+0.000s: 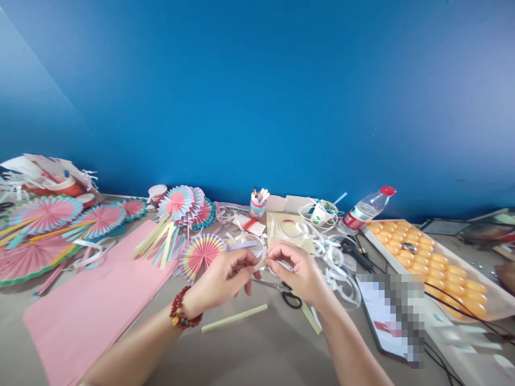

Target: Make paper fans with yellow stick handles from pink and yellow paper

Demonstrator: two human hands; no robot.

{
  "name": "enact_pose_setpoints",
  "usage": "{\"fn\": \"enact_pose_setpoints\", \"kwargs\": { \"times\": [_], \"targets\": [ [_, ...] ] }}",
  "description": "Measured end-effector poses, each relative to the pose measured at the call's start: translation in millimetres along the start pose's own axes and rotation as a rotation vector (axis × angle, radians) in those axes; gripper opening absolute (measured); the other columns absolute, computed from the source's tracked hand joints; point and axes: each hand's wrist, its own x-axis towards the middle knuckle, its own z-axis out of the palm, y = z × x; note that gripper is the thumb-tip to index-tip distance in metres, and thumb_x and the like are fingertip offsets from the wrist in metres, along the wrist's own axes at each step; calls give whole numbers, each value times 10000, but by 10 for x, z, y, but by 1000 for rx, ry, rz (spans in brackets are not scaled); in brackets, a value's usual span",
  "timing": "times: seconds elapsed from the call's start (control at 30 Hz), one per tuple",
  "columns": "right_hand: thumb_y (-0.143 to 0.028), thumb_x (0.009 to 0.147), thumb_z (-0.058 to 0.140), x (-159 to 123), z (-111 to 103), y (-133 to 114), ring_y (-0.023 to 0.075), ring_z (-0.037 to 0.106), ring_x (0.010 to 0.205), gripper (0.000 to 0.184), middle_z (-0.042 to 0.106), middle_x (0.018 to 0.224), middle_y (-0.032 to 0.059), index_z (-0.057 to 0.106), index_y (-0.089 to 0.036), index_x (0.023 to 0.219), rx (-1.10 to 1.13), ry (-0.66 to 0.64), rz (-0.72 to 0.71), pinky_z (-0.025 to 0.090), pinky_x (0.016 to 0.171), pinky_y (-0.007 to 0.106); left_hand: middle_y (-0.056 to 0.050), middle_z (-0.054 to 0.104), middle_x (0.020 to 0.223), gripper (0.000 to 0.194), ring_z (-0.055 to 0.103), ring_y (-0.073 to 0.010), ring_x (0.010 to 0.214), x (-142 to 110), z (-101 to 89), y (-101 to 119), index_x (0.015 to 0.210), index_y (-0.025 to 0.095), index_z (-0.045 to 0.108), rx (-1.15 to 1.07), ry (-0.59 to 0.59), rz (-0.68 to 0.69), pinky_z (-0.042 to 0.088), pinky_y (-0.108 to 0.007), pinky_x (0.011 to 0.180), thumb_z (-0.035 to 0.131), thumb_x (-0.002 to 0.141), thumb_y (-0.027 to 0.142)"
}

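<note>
My left hand (223, 279) and my right hand (300, 273) meet above the table, fingers pinched together on a small pale paper strip (260, 262) held between them. A red bead bracelet (181, 311) circles my left wrist. Black-handled scissors (284, 292) lie just under my right hand. A pale yellow folded strip (234, 318) rests on the table below my hands. A small pleated paper fan (201, 253) in pink, yellow and blue sits just left of my left hand.
Pink paper sheets (88, 305) cover the left side, with several pleated fans (60, 220) behind. White paper curls (333, 257), a pen cup (257, 205), a water bottle (368, 208), a tray of orange balls (438, 268) and a phone (392, 316) lie right.
</note>
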Motion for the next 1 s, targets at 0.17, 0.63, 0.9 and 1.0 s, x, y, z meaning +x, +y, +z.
{"fn": "enact_pose_setpoints", "kwargs": {
  "times": [0.17,0.63,0.9,1.0],
  "targets": [
    [-269,898,597,-1,4,9,167,601,791,100,647,839,18,607,-209,819,-13,-2,-7,457,717,267,16,631,618,123,605,-98,523,8,15,-19,865,167,586,34,22,22,387,-159,458,563,928,271],
    [-341,941,539,-50,-100,-18,183,680,800,241,701,1065,73,607,-242,1151,-51,260,25,520,641,270,5,682,720,120,663,-105,553,-12,-6,-56,825,174,530,55,91,32,433,-177,510,537,932,228],
    [-354,853,682,-26,11,-67,187,675,836,279,713,951,35,605,-220,1085,101,-1,16,521,756,298,-23,692,756,174,671,-117,561,8,25,-69,848,166,540,-45,75,64,461,-192,517,529,959,300],
    [-371,837,693,0,187,-80,156,627,678,191,665,692,-17,614,-198,820,112,8,33,477,661,262,-24,686,745,177,672,-116,557,5,44,-66,841,159,556,-30,85,76,468,-189,520,550,950,298]
  ]
}}
